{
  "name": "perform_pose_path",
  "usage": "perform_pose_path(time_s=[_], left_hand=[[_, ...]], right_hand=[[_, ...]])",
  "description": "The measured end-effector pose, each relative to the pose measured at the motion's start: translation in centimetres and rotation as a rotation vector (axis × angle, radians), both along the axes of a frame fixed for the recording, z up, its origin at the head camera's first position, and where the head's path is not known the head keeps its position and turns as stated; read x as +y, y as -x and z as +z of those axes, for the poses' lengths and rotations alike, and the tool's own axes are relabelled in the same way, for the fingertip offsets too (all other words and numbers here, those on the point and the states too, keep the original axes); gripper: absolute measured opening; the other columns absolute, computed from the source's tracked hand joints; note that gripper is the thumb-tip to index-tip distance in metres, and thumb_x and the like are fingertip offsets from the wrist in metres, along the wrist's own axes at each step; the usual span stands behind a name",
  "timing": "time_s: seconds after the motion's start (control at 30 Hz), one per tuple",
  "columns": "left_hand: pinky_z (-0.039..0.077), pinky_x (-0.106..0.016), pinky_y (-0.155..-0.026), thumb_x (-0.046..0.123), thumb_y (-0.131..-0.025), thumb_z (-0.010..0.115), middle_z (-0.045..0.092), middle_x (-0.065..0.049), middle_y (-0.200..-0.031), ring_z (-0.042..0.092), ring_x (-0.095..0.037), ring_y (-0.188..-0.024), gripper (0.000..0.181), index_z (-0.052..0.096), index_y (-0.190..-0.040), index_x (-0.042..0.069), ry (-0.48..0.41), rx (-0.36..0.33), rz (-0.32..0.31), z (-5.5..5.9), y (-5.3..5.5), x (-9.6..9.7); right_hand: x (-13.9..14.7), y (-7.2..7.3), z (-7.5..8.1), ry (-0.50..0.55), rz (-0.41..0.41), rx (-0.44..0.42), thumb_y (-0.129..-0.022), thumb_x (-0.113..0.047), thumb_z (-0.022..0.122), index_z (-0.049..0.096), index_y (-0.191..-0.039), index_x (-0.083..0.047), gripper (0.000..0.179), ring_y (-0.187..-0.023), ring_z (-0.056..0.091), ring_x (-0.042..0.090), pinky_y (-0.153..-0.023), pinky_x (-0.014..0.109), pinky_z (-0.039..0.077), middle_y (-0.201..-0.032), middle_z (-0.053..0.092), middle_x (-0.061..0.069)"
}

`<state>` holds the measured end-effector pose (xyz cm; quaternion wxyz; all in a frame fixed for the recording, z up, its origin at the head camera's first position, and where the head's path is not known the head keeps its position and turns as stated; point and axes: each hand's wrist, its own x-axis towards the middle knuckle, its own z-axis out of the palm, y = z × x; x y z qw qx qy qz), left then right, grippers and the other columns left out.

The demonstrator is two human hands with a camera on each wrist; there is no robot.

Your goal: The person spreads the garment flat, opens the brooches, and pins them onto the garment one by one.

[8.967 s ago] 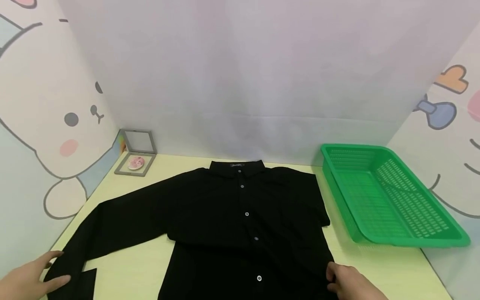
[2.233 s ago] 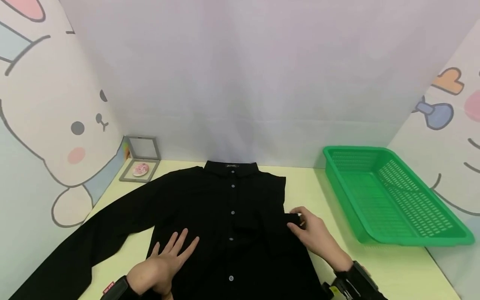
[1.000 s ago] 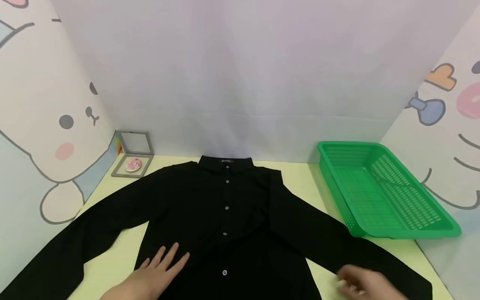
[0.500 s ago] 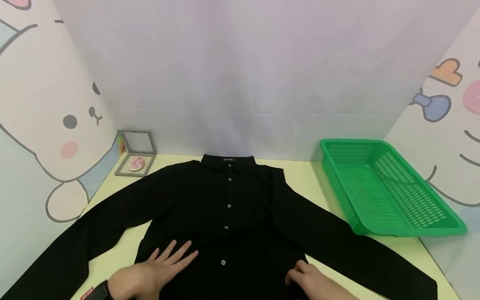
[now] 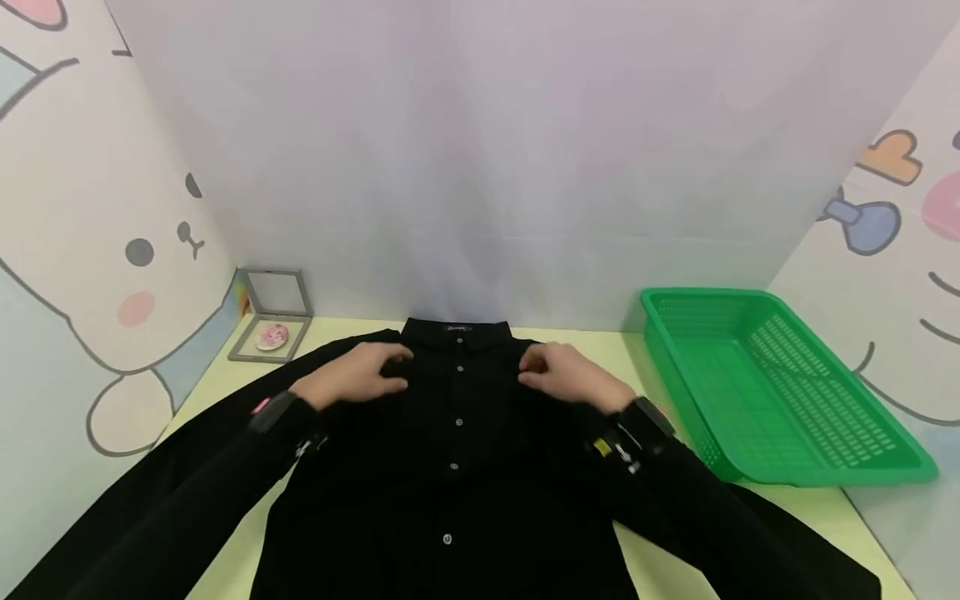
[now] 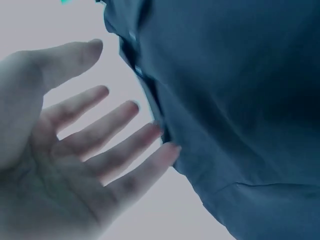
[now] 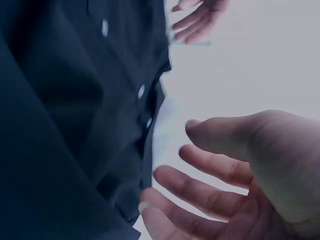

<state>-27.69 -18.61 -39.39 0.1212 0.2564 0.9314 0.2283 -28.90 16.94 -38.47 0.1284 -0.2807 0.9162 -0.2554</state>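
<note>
A black button-up shirt (image 5: pixel 390 500) lies front side up, collar to the back, both long sleeves spread out to the sides. My left hand (image 5: pixel 356 372) is over the shoulder left of the collar, and in the left wrist view its fingers are spread, with fingertips right at the shirt's edge. Over the opposite shoulder is my right hand (image 5: pixel 566 372). The right wrist view shows its fingers (image 7: pixel 200 195) loosely bent beside the dark cloth, nothing between them and the thumb. My forearms cover parts of both sleeves.
A green plastic basket (image 5: pixel 675 400) stands on the right of the pale yellow table (image 5: pixel 667 567), close to the shirt's right sleeve. At the back left is a grey-framed case (image 5: pixel 247 354) with a round pink item (image 5: pixel 272 337). A white cloth wall (image 5: pixel 480 167) closes off the back.
The shirt's right sleeve, folded onto the body earlier, now stretches out to the right. Both hands have left the lower shirt front and moved up to either side of the collar.
</note>
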Motion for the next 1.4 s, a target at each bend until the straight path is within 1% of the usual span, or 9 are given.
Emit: perform_pose_path(time_s=[0.17,0.33,0.4,0.53,0.7,0.8,0.93,1.13,1.4], left_hand=[[0.049,-0.052,-0.106,0.019,-0.106,0.061,0.053,-0.028,-0.146,0.056,-0.044,-0.128,0.050,0.048,-0.148,-0.004,0.008,-0.010,0.154,-2.8,6.3,1.0],[0.052,-0.051,-0.097,0.038,-0.104,0.061,0.052,-0.026,-0.148,0.058,-0.043,-0.123,0.062,0.045,-0.152,0.001,0.013,-0.009,0.292,-15.6,18.3,-1.7],[0.052,-0.053,-0.098,0.043,-0.100,0.067,0.051,-0.023,-0.149,0.057,-0.043,-0.125,0.069,0.045,-0.153,0.004,0.005,0.023,0.343,-21.5,23.1,-2.9],[0.052,-0.055,-0.095,0.047,-0.088,0.081,0.056,-0.020,-0.141,0.057,-0.043,-0.119,0.077,0.053,-0.146,0.005,-0.079,0.094,0.414,-26.3,26.5,-3.5],[0.026,-0.042,-0.065,0.034,-0.089,0.083,0.031,-0.002,-0.073,0.036,-0.027,-0.065,0.052,0.036,-0.074,0.019,-0.240,0.146,0.454,-18.2,19.8,-0.8],[0.023,-0.043,-0.063,0.028,-0.094,0.079,0.023,0.001,-0.067,0.028,-0.022,-0.059,0.054,0.030,-0.070,0.022,-0.291,0.179,0.491,-9.8,13.7,1.5],[0.046,-0.036,-0.063,0.018,-0.101,0.068,0.062,-0.014,-0.075,0.057,-0.024,-0.065,0.018,0.071,-0.096,0.001,-0.341,0.170,0.494,-3.5,10.4,3.4],[0.060,-0.040,-0.082,0.013,-0.107,0.057,0.070,-0.027,-0.113,0.072,-0.035,-0.092,0.037,0.056,-0.139,-0.006,-0.572,0.100,0.412,-1.4,10.9,4.1],[0.050,-0.050,-0.104,0.014,-0.107,0.057,0.058,-0.027,-0.141,0.060,-0.042,-0.126,0.043,0.052,-0.147,-0.002,-0.304,0.213,0.402,-2.3,9.6,4.0]], right_hand=[[-1.6,6.7,-2.7,-0.041,-0.044,-0.026,-0.105,-0.031,0.063,0.072,-0.119,-0.005,0.031,-0.099,0.068,0.025,-0.090,0.039,0.055,-0.112,0.072,0.012],[-4.1,9.2,-3.9,-0.106,-0.277,-0.046,-0.105,-0.015,0.060,0.068,-0.104,0.001,0.018,-0.094,0.064,0.034,-0.087,0.045,0.053,-0.105,0.067,0.021],[-3.9,11.6,-7.2,-0.093,-0.355,-0.007,-0.104,-0.018,0.063,0.059,-0.086,-0.004,0.023,-0.076,0.057,0.031,-0.074,0.043,0.048,-0.085,0.059,0.016],[-2.5,16.8,-14.9,-0.024,-0.390,0.044,-0.098,-0.030,0.073,0.039,-0.075,-0.015,0.044,-0.062,0.038,0.025,-0.064,0.042,0.033,-0.069,0.035,0.006],[-0.9,19.8,-19.3,0.123,-0.331,0.112,-0.095,-0.031,0.077,0.027,-0.074,-0.026,0.054,-0.060,0.020,0.019,-0.064,0.041,0.020,-0.068,0.020,-0.004],[-1.7,16.5,-14.1,0.162,-0.373,0.104,-0.099,-0.028,0.072,0.036,-0.072,-0.021,0.046,-0.061,0.026,0.022,-0.066,0.043,0.024,-0.067,0.027,0.001],[-3.2,10.9,-5.1,0.206,-0.470,0.082,-0.105,-0.019,0.062,0.063,-0.095,0.002,0.024,-0.062,0.047,0.025,-0.061,0.035,0.036,-0.076,0.054,0.018],[-3.2,9.5,-0.9,0.326,-0.535,0.180,-0.110,-0.014,0.049,0.059,-0.128,0.005,0.028,-0.092,0.064,0.034,-0.076,0.035,0.053,-0.113,0.064,0.025],[-1.9,9.5,-3.2,0.180,-0.417,0.426,-0.104,-0.010,0.061,0.071,-0.109,0.005,0.018,-0.096,0.064,0.038,-0.084,0.047,0.052,-0.106,0.067,0.024]])
